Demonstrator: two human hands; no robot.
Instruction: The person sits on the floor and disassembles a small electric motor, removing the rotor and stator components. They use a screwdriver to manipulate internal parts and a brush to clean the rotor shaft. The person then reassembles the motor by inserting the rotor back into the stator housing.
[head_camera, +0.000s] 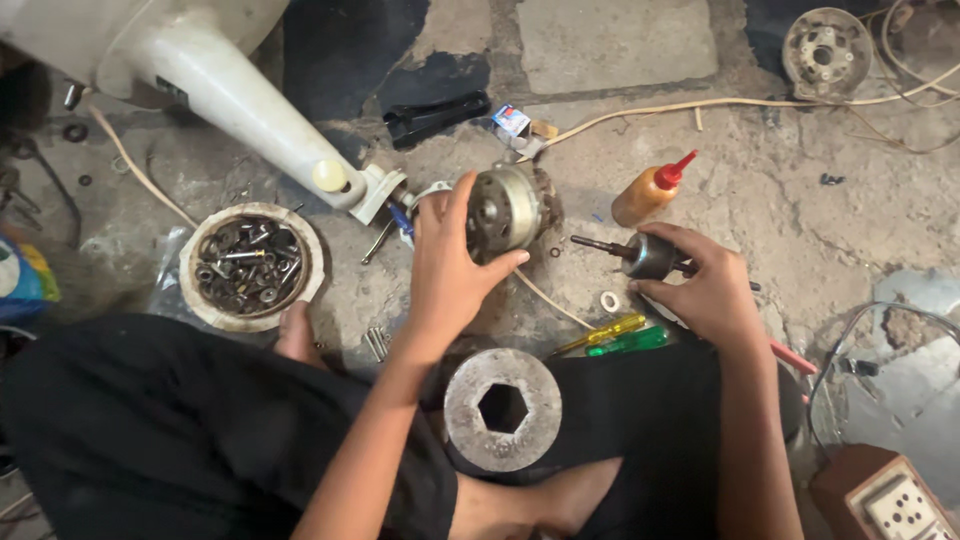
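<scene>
Centre of the frame: the left hand (447, 275) is wrapped around a round grey metal motor housing with a pale band (508, 207), thumb on its right flank and fingers spread over its left side — the housing rests on the rough concrete floor (800, 230). Right of centre, the right hand (708, 283) closes its fingers on a dark cylindrical rotor with a thin steel shaft (640, 254); the shaft points left toward the housing, the two parts near each other but apart. Just above the rotor lies an amber plastic squeeze bottle with a red nozzle (648, 190). Below it lie a yellow-handled screwdriver (605, 334) and a green-handled one (628, 343), side by side, beside a small white ring (610, 301). Lower centre — a thick grey metal disc with a hexagonal hole (502, 409), apparently resting on the person's lap. Left of centre, a round shallow dish of mixed screws and nuts (251, 265). Upper left, a white tapered plastic fan body (230, 95).
</scene>
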